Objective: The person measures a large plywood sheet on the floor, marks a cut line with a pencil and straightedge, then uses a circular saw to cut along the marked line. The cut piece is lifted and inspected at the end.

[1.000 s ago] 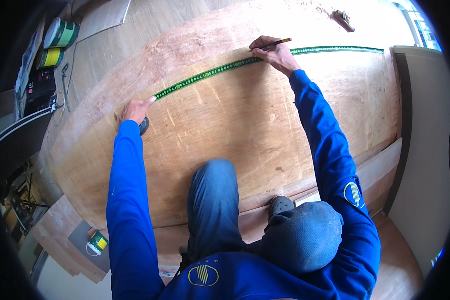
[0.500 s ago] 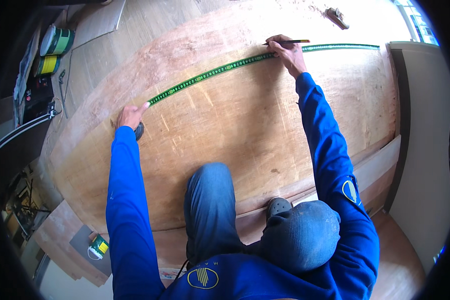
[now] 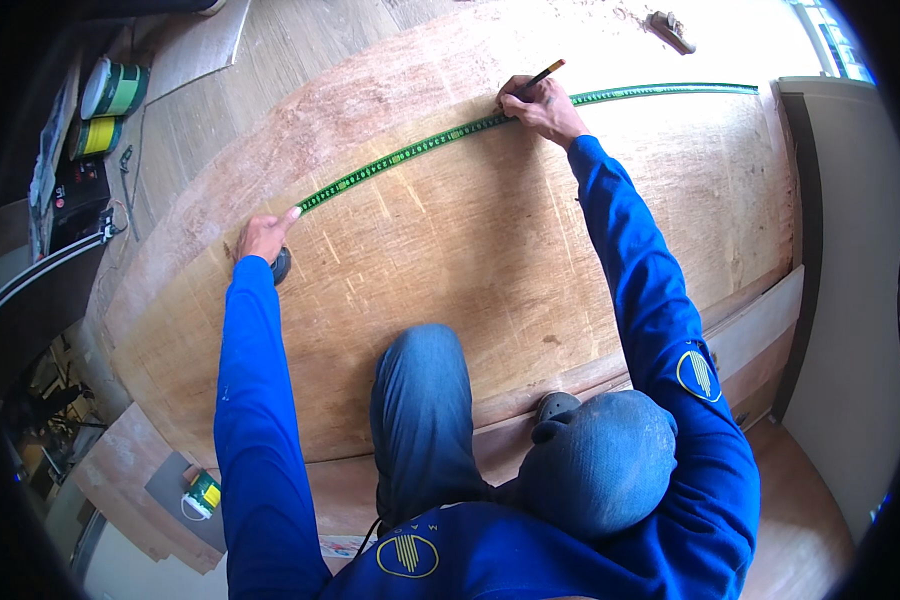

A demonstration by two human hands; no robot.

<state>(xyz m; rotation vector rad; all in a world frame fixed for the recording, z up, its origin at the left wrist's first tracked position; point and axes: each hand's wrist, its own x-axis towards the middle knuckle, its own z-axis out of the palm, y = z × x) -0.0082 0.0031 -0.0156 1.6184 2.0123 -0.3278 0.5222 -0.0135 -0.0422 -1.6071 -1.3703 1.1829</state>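
Observation:
A green tape measure [image 3: 410, 153] is stretched in an arc along the line between two wood tones on a large plywood sheet [image 3: 420, 270]. At its near-left end my left hand [image 3: 263, 238] grips the dark case, thumb pressing on the blade. My right hand [image 3: 547, 110] rests over the blade around its middle, fingers closed on a pencil [image 3: 545, 72]. The pencil tilts, its rear end up to the right; its point is hidden by my fingers. Beyond that hand the blade runs to the sheet's right end.
My bent knee [image 3: 422, 370] is over the sheet. A hand plane [image 3: 671, 33] lies at the far right. Green and yellow cylindrical containers [image 3: 116, 88] stand at the left, and a small green-and-yellow tub [image 3: 203, 492] at the lower left. A pale panel [image 3: 850, 260] borders the right side.
My right hand has slid left along the blade, and the pencil has swung from nearly flat to a steeper tilt. My left hand stays on the tape measure's case.

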